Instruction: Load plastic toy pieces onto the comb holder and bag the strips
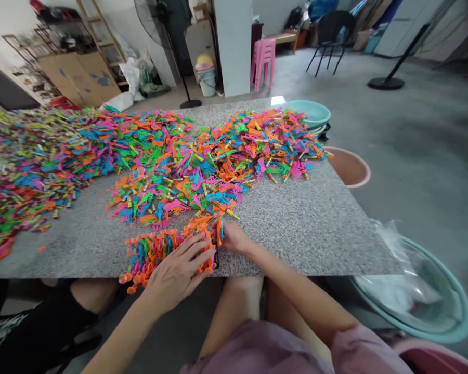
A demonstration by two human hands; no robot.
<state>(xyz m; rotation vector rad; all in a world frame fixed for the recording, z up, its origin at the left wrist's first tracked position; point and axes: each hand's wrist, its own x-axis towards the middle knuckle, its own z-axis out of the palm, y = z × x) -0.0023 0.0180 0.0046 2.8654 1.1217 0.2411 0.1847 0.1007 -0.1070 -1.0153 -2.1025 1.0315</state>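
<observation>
A packed row of small coloured plastic toys (pixel 152 252) in orange, green, blue and pink lies along the table's front edge. My left hand (pixel 181 267) rests over the right end of this row, fingers stretched out and slightly apart on top of it. Just beyond that end, my right hand (pixel 232 236) has its fingers closed on a few upright orange and blue plastic toys (pixel 220 228). Its fingertips are partly hidden behind them. A dark thin edge shows between the two hands; I cannot tell what it is.
Behind my hands a large loose heap of similar toys (pixel 218 161) spreads over the speckled stone table (pixel 296 228). Another heap (pixel 31 161) covers the left side. Basins (pixel 351 166) stand off the right edge, one holding clear plastic bags (pixel 405 280). Another person's leg (pixel 93 296) is at left.
</observation>
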